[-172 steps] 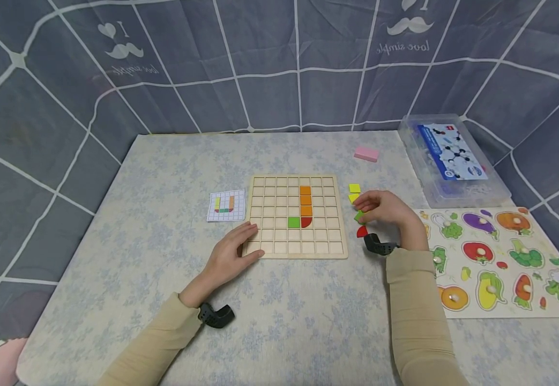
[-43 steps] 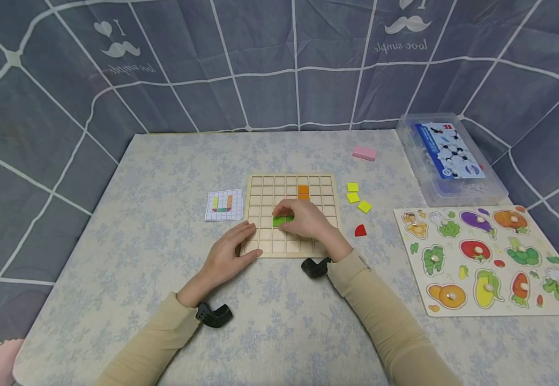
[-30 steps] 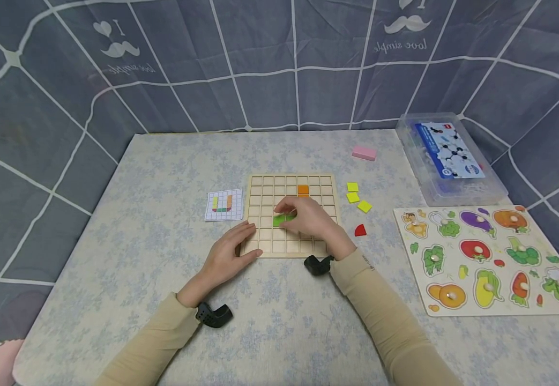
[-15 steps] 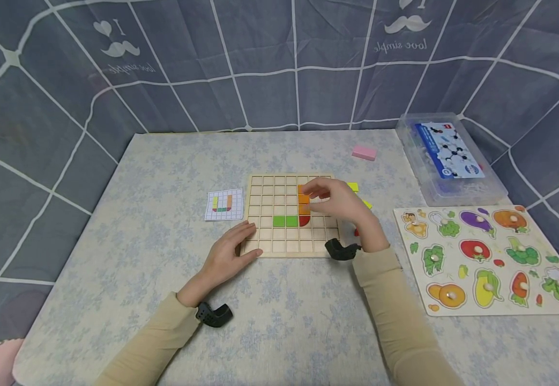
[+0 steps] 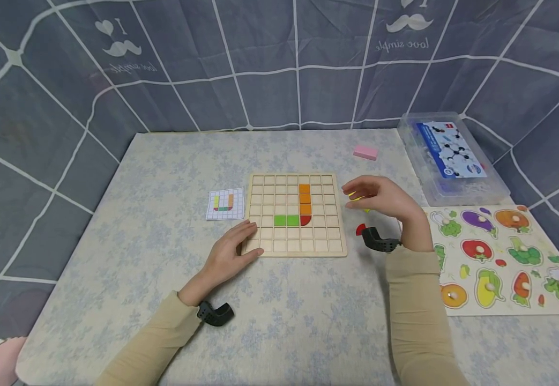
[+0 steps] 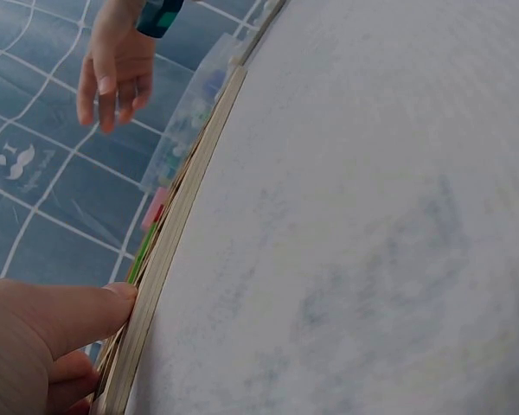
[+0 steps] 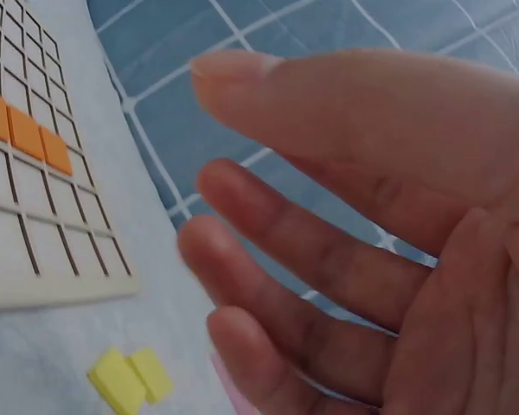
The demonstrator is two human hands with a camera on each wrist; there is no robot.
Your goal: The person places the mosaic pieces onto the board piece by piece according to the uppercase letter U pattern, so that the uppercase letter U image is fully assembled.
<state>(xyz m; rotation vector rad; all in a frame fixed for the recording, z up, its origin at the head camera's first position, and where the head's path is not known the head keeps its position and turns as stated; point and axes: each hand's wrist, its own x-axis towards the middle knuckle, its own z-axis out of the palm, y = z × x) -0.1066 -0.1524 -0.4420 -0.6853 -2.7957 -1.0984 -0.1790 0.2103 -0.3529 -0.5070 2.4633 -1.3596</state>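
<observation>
Some yellow tiles (image 7: 117,382) lie below the right fingers (image 7: 320,246) — apart.

The right hand (image 7: 389,194) is seen at 3 o'clock, its fingers loosely bent and parted from the thumb. Three orange tiles (image 7: 26,132) are set in a row in the gridded board (image 7: 52,290) at 10 o'clock. At 7 o'clock two yellow tiles (image 7: 118,380) are seen close together; at 6 a pink block (image 7: 227,385) is partly hidden by the fingers.

Right hand (image 5: 384,197) aloft, loosely curved
</observation>
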